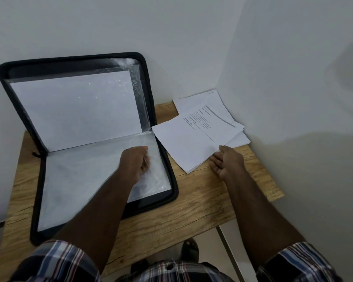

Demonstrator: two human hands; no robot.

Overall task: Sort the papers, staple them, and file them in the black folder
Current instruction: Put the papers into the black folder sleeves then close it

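A wooden counter (192,200) with pale, cracked grain is set into a corner formed by two plain white walls (192,37). Soft shadows are cast on the right wall. Light floor (212,249) is seen at the bottom centre.

Black folder (163,159), white papers (194,139), tan wood-grain table (192,200), and plaid sleeves (57,261) in blue, red, white.

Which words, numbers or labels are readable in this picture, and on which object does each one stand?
Top sheet of the paper stack: printed headings and lines, too small and blurred to read.
Sheet behind it, at the corner: a tiny mark, unreadable.
Black folder and its plastic sleeves: no text visible.
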